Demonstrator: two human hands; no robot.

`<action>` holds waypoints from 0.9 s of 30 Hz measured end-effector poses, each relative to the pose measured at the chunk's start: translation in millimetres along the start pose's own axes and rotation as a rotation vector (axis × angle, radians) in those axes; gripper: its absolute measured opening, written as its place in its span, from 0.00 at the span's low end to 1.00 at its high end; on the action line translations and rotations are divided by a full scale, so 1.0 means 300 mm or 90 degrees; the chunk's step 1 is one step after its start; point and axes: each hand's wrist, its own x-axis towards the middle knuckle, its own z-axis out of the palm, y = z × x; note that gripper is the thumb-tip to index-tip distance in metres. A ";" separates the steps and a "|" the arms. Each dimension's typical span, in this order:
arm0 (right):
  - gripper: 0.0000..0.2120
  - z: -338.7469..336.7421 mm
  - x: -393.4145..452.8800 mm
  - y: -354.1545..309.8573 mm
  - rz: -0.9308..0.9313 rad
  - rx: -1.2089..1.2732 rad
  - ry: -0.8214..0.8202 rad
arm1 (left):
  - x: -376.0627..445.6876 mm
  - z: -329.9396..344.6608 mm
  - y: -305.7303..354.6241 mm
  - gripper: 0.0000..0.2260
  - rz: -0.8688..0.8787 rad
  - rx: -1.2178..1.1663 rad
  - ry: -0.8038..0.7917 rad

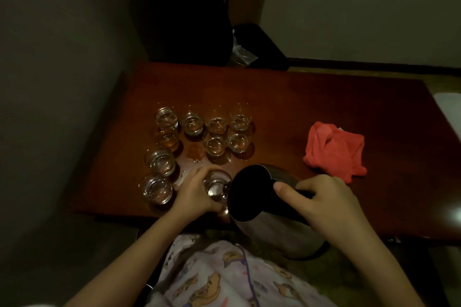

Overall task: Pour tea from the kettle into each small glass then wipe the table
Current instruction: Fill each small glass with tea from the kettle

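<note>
pouring is midway: our right hand (321, 197) grips the tilted kettle (252, 194) at the near counter (311, 107) edge, our left hand (193, 193) holds a glass (216, 185) at its spout. one left glass (166, 137) looks amber; the red cloth (334, 151) waits, wiping undone.

glasses (199, 132) crowd table's (299, 97) left; red cloth (335, 151) right; bare gap between.
</note>
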 end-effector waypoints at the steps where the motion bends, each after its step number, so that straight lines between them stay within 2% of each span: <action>1: 0.31 -0.005 0.003 -0.006 0.001 -0.002 -0.003 | 0.000 -0.004 0.003 0.36 0.003 0.000 0.005; 9: 0.32 -0.011 0.010 -0.058 0.015 -0.005 -0.012 | 0.026 -0.049 -0.011 0.37 -0.013 0.008 -0.025; 18: 0.31 -0.002 0.002 -0.125 0.046 -0.008 -0.015 | 0.049 -0.087 -0.024 0.39 0.020 -0.003 -0.071; 24: 0.33 0.005 0.006 -0.167 0.067 0.008 -0.022 | 0.060 -0.101 -0.056 0.40 0.019 -0.007 -0.102; 27: 0.37 0.020 -0.001 -0.175 0.068 -0.003 -0.034 | 0.061 -0.103 -0.074 0.40 0.028 -0.010 -0.112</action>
